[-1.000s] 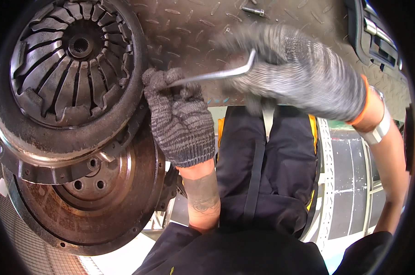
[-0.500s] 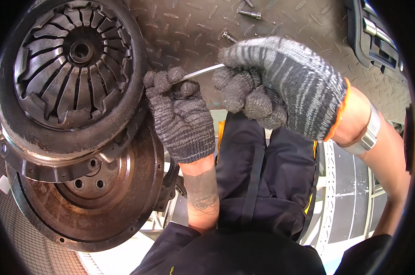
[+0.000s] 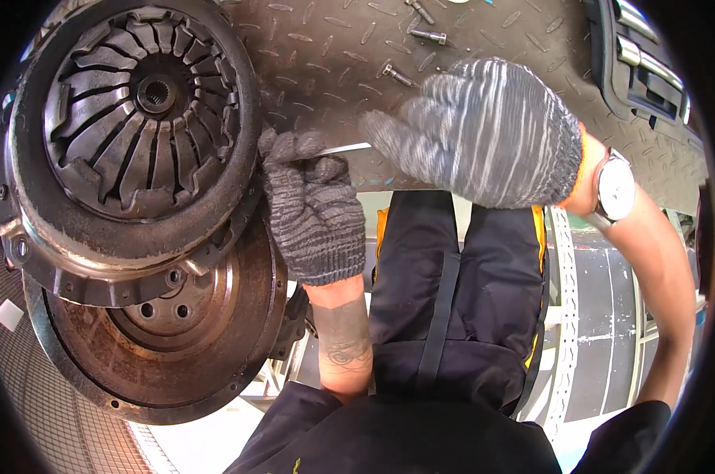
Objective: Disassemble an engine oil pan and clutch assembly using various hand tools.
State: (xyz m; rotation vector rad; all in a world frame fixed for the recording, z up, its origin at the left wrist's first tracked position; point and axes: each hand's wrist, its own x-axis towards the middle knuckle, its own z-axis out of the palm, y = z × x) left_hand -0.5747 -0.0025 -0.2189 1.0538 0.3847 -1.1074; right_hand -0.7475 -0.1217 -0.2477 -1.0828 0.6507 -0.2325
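My left hand (image 3: pixel 314 205), in a grey knitted glove, is closed around a thin, straight metal rod (image 3: pixel 348 148) beside the clutch cover's edge. The rod sticks out to the right; its other end is hidden in the fingers, so its exact kind does not show. My right hand (image 3: pixel 484 134), gloved alike with an orange cuff, is slightly blurred, back upward. Its fingers stretch left, one fingertip close to the rod's free end; whether they touch cannot be made out. Left of both hands lies the clutch pressure plate (image 3: pixel 124 150) with its spring fingers, overlapping a rusty flywheel (image 3: pixel 176 363).
Several loose bolts (image 3: pixel 429 36) lie on the patterned metal tabletop (image 3: pixel 334 71) beyond my hands. A dark socket case (image 3: pixel 622 87) with chrome sockets stands at the far right. Wire mesh (image 3: pixel 57 395) runs along the left, with a small white piece (image 3: pixel 8 315) on it.
My right hand has come off the rod, its curled fingers straightening and the palm turning down. My left hand keeps the rod. The view has shifted slightly.
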